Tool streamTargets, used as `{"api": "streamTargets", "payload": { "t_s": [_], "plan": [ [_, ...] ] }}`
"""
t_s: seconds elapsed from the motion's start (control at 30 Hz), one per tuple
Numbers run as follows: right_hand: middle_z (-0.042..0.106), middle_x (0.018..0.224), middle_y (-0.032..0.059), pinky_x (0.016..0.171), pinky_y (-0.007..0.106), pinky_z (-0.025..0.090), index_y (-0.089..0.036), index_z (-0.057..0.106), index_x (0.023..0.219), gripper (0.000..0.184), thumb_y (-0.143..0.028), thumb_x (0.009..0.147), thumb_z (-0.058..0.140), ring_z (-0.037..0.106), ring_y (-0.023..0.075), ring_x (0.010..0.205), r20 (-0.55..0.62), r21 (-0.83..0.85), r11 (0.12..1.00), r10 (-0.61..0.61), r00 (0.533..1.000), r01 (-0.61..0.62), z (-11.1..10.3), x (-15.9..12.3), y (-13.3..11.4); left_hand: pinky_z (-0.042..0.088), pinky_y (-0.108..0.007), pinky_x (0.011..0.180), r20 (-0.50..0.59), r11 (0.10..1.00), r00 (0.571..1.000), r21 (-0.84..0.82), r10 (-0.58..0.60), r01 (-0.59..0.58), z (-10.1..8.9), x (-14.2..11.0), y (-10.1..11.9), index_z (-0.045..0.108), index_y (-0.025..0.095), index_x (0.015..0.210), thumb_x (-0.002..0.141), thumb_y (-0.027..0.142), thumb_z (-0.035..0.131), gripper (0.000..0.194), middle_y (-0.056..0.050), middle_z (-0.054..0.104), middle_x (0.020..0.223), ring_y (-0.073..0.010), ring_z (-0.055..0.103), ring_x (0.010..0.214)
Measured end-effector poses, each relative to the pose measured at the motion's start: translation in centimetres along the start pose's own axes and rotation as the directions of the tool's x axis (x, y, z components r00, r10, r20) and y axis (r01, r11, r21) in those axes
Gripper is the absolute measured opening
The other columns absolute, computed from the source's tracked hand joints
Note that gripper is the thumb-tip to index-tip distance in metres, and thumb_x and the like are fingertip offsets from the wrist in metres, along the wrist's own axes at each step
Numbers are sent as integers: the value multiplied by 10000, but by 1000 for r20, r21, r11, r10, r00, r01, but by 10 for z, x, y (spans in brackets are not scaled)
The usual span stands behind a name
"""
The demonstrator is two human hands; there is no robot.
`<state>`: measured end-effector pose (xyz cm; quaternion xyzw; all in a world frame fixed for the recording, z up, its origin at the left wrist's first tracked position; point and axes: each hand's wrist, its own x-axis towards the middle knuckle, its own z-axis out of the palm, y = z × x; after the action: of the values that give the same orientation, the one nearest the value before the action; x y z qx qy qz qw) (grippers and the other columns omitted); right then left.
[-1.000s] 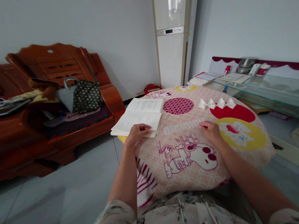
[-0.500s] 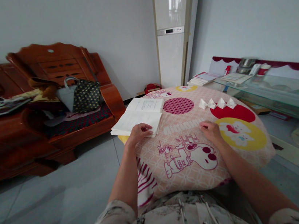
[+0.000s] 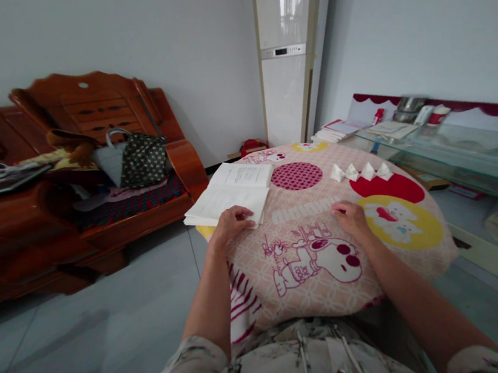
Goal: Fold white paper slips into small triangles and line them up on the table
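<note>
My left hand (image 3: 233, 220) rests on the near right corner of an open book (image 3: 232, 198) with white pages. Its fingers are bent, with a gap between thumb and forefinger, and it grips nothing. On the cloth to the right lies my right hand (image 3: 349, 217), loosely closed, with nothing showing from its fingers. Between the hands runs a row of white strips (image 3: 302, 210); I cannot tell whether they are paper or print. Beyond my right hand stand several small white folded paper pyramids (image 3: 369, 172) in a line.
A patterned pink cloth (image 3: 292, 303) covers the round table. To the right is a glass-topped stand (image 3: 465, 152) bearing a paper stack (image 3: 336, 131), a metal pot (image 3: 409, 107) and a red-and-white cup (image 3: 439, 114). A wooden bench (image 3: 92, 109) with bags stands at left, a tall white cabinet unit (image 3: 285, 84) behind.
</note>
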<state>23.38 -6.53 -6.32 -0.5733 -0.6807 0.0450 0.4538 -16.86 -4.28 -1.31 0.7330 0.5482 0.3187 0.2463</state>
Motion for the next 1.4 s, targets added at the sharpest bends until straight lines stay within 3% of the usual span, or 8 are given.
{"api": "streamTargets", "payload": {
  "t_s": [0.13,0.27,0.43,0.53,0.83,1.4],
  "plan": [
    [742,783,94,720,358,518,-207,712,697,219,-341,749,548,663,239,737,-2,-4,1000,18,1000,-18,0,0,-1,488,-280,742,2,999,1000,51,10,-10,0,-2,5,772,193,947,655,310,774,315,-24,708,906,-164,616,776],
    [738,774,93,720,359,521,-208,708,688,215,-340,746,549,659,236,726,4,-5,1000,20,1000,-20,0,0,-1,494,-292,769,-17,986,999,165,-27,29,4,-2,17,748,185,901,763,375,692,241,-47,712,933,-183,643,818],
    [740,788,100,740,368,525,-206,710,689,213,-336,748,552,664,243,745,3,7,1000,22,1000,-22,1,0,-1,504,-316,780,-163,886,981,432,-104,166,25,-2,39,693,183,992,792,366,652,274,-87,679,1038,-234,677,893],
    [738,784,97,738,364,523,-205,713,698,219,-339,756,549,662,239,739,5,6,1000,21,1000,-21,1,-1,-1,510,-324,781,-189,843,976,504,-107,190,33,-4,46,664,185,1050,784,322,638,300,-95,655,1070,-251,690,911],
    [739,768,85,729,349,514,-209,714,692,209,-335,748,556,651,232,729,4,-9,1000,25,1000,-24,0,0,-2,514,-320,810,-168,849,982,503,-88,162,30,-6,46,670,186,1029,772,299,640,283,-97,659,1066,-258,691,944],
    [753,828,111,770,371,531,-192,730,746,208,-313,770,563,676,249,781,1,-14,1000,13,1000,-13,1,-1,-2,508,-349,758,-214,848,965,475,-148,236,32,-1,45,724,183,959,804,298,600,230,-126,688,1037,-294,697,919]
  ]
}}
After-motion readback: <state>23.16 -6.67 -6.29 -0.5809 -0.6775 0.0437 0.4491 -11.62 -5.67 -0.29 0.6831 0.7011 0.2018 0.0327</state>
